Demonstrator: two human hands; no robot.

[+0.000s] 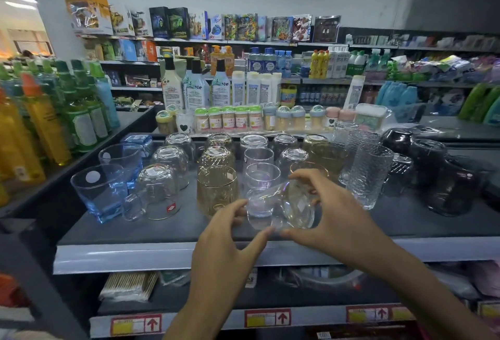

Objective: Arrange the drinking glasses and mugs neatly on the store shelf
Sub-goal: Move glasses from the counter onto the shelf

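On the dark shelf (162, 228) stand rows of glasses: blue tumblers (100, 190) at the left, upturned clear mugs (158, 190), amber glasses (216, 188), clear tumblers (261, 174) and tall textured glasses (368, 174). Near the front edge, my left hand (230, 236) holds a small clear glass (259, 209) between thumb and fingers. Beside it, my right hand (332, 215) grips a tilted rounded clear glass (300, 209), fingers curled over its top. The two glasses touch or overlap.
Dark smoked glass bowls (449, 174) sit at the shelf's right. Small jars and toothpick pots (235, 119) line the back. Spray bottles (48, 112) fill the shelf to the left. Lower shelves with price tags (267, 318) lie below.
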